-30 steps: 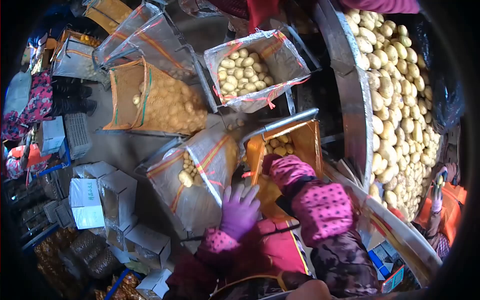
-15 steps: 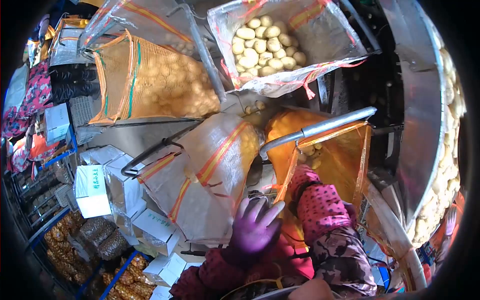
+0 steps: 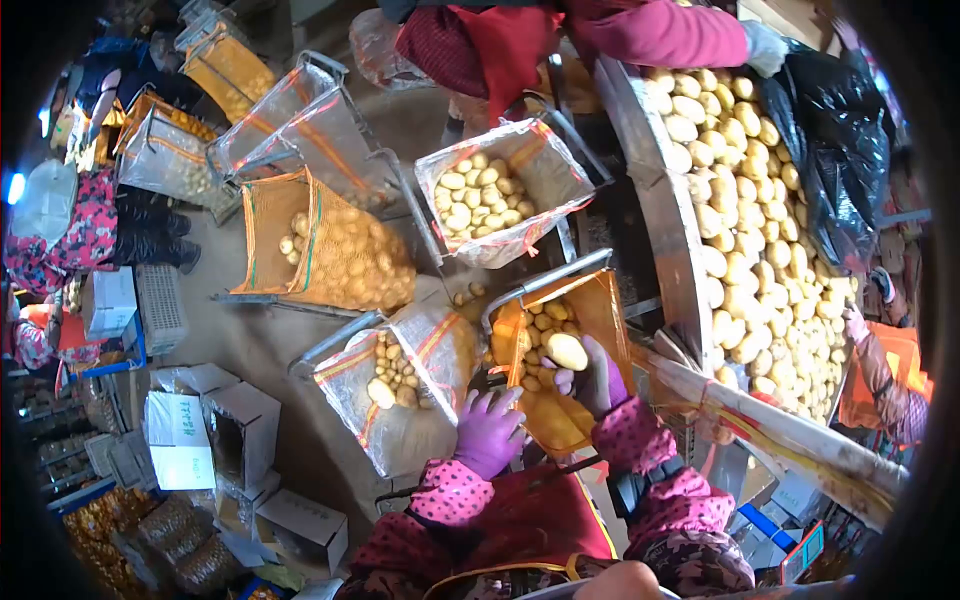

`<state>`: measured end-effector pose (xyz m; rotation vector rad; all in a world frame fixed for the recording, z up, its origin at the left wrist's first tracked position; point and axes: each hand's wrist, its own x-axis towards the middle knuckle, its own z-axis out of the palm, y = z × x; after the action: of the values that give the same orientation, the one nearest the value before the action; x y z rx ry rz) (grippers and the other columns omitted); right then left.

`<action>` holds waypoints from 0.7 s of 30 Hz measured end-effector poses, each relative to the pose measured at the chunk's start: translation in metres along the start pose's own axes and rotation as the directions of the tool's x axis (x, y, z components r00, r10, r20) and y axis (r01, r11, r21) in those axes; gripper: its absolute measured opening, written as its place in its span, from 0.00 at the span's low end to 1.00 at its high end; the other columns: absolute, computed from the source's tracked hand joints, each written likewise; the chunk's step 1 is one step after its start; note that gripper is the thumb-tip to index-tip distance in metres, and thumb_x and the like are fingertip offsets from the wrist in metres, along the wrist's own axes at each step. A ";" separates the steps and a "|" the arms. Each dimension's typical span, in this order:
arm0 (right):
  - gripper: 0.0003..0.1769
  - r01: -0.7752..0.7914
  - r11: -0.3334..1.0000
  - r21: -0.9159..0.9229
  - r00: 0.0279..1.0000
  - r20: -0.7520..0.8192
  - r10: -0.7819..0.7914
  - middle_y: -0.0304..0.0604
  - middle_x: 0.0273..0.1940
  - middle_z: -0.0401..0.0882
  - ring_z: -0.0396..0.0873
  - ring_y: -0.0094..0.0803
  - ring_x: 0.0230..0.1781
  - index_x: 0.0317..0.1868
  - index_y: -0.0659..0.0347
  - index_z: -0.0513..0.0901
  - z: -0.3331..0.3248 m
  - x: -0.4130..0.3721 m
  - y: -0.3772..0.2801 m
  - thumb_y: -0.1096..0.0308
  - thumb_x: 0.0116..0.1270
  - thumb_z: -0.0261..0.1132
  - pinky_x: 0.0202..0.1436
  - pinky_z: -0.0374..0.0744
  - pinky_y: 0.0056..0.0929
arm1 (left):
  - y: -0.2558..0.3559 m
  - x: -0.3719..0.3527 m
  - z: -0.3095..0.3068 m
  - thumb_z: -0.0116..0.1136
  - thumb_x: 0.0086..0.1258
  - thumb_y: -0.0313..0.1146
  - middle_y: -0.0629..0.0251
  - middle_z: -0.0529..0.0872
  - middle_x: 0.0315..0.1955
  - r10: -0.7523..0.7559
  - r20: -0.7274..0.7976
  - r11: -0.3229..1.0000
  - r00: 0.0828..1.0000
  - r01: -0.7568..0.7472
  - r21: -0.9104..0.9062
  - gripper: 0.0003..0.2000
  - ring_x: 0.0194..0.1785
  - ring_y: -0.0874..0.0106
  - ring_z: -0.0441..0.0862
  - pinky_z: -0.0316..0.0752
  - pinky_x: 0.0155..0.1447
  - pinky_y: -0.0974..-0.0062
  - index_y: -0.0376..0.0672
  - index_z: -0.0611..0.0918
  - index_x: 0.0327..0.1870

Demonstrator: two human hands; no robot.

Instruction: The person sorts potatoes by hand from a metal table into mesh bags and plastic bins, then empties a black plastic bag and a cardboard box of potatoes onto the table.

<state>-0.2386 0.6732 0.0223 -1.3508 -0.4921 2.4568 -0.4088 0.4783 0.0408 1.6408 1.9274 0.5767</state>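
Observation:
My right hand (image 3: 603, 383), in a purple and grey glove, grips a large potato (image 3: 567, 352) over the mouth of an orange mesh sack (image 3: 597, 312). More potatoes (image 3: 545, 325) lie inside that sack, which hangs on a metal frame. My left hand (image 3: 488, 436), gloved alike, has its fingers stretched out with nothing in them. It is between the orange sack's near edge and a white woven sack (image 3: 390, 442) on the left. Smaller potatoes (image 3: 398, 372) fill part of the white sack.
Potatoes heap on a metal-sided table (image 3: 668, 215) at the right. Across it, a co-worker's gloved hand (image 3: 763, 48) touches a black plastic bag (image 3: 830, 140). Farther off stand another white sack (image 3: 560, 190) and an orange mesh sack (image 3: 362, 258). White cartons (image 3: 180, 440) stand at left.
My right hand has come up out of the orange sack, now holding a potato. My view has shifted, showing more of the potato table and a co-worker. My left hand stays open.

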 end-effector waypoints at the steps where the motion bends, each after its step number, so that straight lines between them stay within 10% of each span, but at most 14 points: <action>1: 0.36 -0.015 0.996 0.086 0.997 0.077 0.008 0.63 0.54 0.89 0.89 0.41 0.30 0.70 0.61 0.79 -0.004 -0.009 0.004 0.37 0.85 0.52 0.33 0.87 0.35 | -0.001 -0.002 0.001 0.69 0.65 0.44 0.65 0.82 0.71 -0.001 0.002 1.000 1.000 0.001 -0.011 0.11 0.70 0.57 0.77 0.63 0.79 0.41 0.52 0.89 0.44; 4: 0.33 -0.081 0.954 0.288 0.971 0.239 0.011 0.59 0.49 0.91 0.91 0.40 0.33 0.71 0.63 0.79 -0.013 -0.029 0.017 0.42 0.87 0.50 0.37 0.89 0.38 | 0.004 0.003 -0.006 0.72 0.59 0.40 0.59 0.84 0.67 0.018 -0.018 0.999 1.000 -0.018 -0.031 0.11 0.67 0.54 0.79 0.68 0.76 0.47 0.49 0.89 0.41; 7: 0.30 0.207 0.978 0.033 0.978 0.027 -0.208 0.56 0.53 0.90 0.90 0.37 0.38 0.74 0.64 0.76 0.008 -0.020 0.012 0.50 0.86 0.56 0.40 0.89 0.35 | 0.001 0.004 -0.002 0.72 0.59 0.39 0.59 0.85 0.67 0.037 -0.032 0.999 0.999 -0.038 -0.016 0.11 0.66 0.54 0.80 0.69 0.74 0.47 0.48 0.90 0.41; 10: 0.25 0.137 0.925 -0.355 0.964 -0.168 -0.207 0.44 0.46 0.87 0.87 0.29 0.44 0.71 0.60 0.81 0.015 0.031 0.004 0.60 0.78 0.68 0.44 0.86 0.28 | 0.003 0.005 -0.004 0.71 0.63 0.40 0.62 0.83 0.69 0.008 0.002 0.998 1.000 -0.008 -0.056 0.11 0.67 0.54 0.79 0.66 0.77 0.43 0.49 0.89 0.43; 12: 0.28 0.138 0.604 -0.785 0.928 -0.111 -0.357 0.53 0.54 0.91 0.89 0.42 0.54 0.69 0.58 0.84 -0.031 0.103 0.041 0.58 0.70 0.73 0.56 0.87 0.39 | 0.004 0.005 -0.006 0.70 0.65 0.40 0.64 0.83 0.70 -0.014 0.032 0.996 0.999 0.017 -0.085 0.10 0.67 0.54 0.78 0.65 0.78 0.41 0.49 0.89 0.44; 13: 0.31 0.071 0.198 -0.978 0.939 -0.002 -0.344 0.56 0.57 0.90 0.88 0.45 0.60 0.69 0.60 0.83 -0.045 0.125 0.055 0.56 0.69 0.72 0.63 0.84 0.40 | 0.004 0.006 -0.007 0.70 0.65 0.40 0.64 0.83 0.69 -0.017 0.036 0.996 0.999 0.020 -0.083 0.10 0.66 0.54 0.78 0.65 0.78 0.40 0.48 0.89 0.44; 14: 0.32 -0.094 -0.106 -0.990 0.993 -0.086 -0.082 0.59 0.61 0.88 0.86 0.54 0.62 0.67 0.60 0.85 -0.033 0.131 0.048 0.51 0.66 0.70 0.66 0.83 0.45 | 0.004 0.006 -0.008 0.70 0.65 0.40 0.64 0.83 0.69 -0.016 0.041 0.996 0.999 0.019 -0.082 0.10 0.66 0.53 0.78 0.65 0.78 0.40 0.48 0.89 0.44; 21: 0.29 -0.206 -0.351 -0.913 0.973 -0.230 0.028 0.56 0.58 0.90 0.87 0.54 0.60 0.59 0.57 0.90 -0.079 0.260 0.099 0.46 0.65 0.70 0.64 0.84 0.48 | -0.001 0.020 -0.010 0.70 0.63 0.34 0.58 0.84 0.67 -0.014 0.098 0.992 0.995 0.026 -0.121 0.09 0.58 0.52 0.83 0.73 0.70 0.45 0.46 0.88 0.43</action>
<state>-0.3142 0.7037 -0.2552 -1.9042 -3.1179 1.4143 -0.4182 0.4977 0.0449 1.5426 1.8010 0.5841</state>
